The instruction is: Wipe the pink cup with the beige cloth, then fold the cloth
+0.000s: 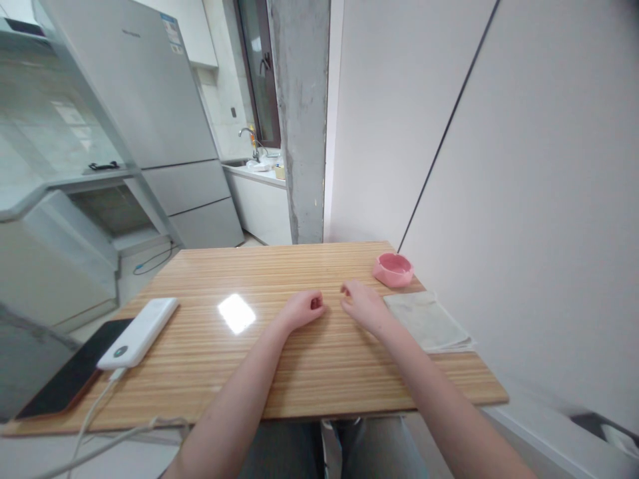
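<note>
Nearest: two forearms, one per side, reaching forward over the near edge of one wooden table (279, 386); grain lines run left to right.

One left hand (303, 309), loosely curled into a soft fist, grasping nothing, resting on the tabletop near centre. One right hand (360, 303), fingers bent, likewise holding nothing, knuckles toward the left hand; the two are close but apart.

Just right of the right hand: one folded grey cloth (428, 322), flat, long axis running from the near right corner toward the far left.

Left edge: one white power bank (139, 332), long axis pointing far-right, with one white cable (94, 414) leaving its near end. It overlaps one dark phone (70, 378), whose near end is partly cut off by the table edge.

Farther: one pink ashtray (393, 269), just beyond the cloth.

Beyond: one refrigerator (150, 100); one sink faucet (248, 136), small and hard to make out.
</note>
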Available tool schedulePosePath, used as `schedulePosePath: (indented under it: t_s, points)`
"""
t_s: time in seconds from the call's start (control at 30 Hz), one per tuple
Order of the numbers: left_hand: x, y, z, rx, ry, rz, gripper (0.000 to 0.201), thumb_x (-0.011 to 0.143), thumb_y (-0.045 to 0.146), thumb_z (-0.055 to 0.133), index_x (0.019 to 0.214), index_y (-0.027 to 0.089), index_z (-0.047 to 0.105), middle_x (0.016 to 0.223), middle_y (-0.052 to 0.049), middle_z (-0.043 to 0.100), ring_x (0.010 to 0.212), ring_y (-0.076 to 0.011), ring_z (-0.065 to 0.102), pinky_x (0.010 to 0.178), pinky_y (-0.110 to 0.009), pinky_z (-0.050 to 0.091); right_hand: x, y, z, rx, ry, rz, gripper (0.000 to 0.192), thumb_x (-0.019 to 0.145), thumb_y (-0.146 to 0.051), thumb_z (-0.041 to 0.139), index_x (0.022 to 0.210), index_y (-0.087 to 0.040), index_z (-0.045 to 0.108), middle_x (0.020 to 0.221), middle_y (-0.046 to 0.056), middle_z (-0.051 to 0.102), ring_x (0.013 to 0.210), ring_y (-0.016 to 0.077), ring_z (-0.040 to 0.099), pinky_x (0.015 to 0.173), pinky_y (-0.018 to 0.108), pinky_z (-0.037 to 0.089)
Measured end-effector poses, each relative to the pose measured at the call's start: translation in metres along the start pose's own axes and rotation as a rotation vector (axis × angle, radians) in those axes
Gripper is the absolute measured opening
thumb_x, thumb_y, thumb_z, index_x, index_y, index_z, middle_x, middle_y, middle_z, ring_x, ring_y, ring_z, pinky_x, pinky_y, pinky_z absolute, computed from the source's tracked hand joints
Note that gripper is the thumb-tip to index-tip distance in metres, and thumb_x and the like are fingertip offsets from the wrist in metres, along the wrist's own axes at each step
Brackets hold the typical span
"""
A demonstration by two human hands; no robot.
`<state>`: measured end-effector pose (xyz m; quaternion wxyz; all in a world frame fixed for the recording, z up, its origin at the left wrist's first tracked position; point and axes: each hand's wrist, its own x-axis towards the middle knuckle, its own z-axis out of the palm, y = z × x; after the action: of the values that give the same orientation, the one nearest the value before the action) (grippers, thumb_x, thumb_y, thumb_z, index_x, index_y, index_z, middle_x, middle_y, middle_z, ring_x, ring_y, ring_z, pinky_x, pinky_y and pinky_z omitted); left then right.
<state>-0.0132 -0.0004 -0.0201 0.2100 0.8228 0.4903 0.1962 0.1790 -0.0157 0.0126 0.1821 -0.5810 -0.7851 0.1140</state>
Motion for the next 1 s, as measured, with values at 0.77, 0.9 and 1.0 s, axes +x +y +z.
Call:
schedulePosePath:
  t_s: [0.77, 0.9, 1.0]
  points:
    - [0.001, 0.001, 0.002, 0.021, 0.011, -0.029, 0.020, 0.074, 0.021, 0.050, 0.088, 0.015, 0.062, 0.090, -0.009, 0.067, 0.081, -0.0208, 0.060, 0.072, -0.030, 0.044, 0.032, -0.027, 0.045, 0.318, -0.023, -0.300, 0.030, 0.074, -0.013, 0.047, 0.103, -0.017, 0.057, 0.103, 0.007, 0.061, 0.099, 0.0172, 0.052, 0.090, 0.031, 0.038]
    - [-0.001, 0.002, 0.001, -0.066, 0.023, -0.023, 0.018, 0.081, 0.031, 0.046, 0.084, 0.018, 0.058, 0.072, -0.001, 0.061, 0.064, -0.0136, 0.052, 0.059, -0.024, 0.038, 0.031, 0.010, 0.001, 0.024, 0.381, 0.029, 0.035, 0.081, -0.028, 0.049, 0.115, -0.017, 0.053, 0.118, 0.014, 0.054, 0.113, 0.0258, 0.044, 0.100, 0.047, 0.027]
    - [-0.001, 0.002, 0.000, -0.054, 0.017, -0.033, 0.018, 0.081, 0.033, 0.046, 0.079, 0.018, 0.058, 0.070, 0.000, 0.059, 0.064, -0.0126, 0.050, 0.057, -0.023, 0.035, 0.027, 0.041, -0.015, -0.160, 0.554, 0.443, 0.035, 0.083, -0.029, 0.045, 0.114, -0.015, 0.055, 0.123, 0.017, 0.048, 0.120, 0.0325, 0.035, 0.098, 0.058, 0.021]
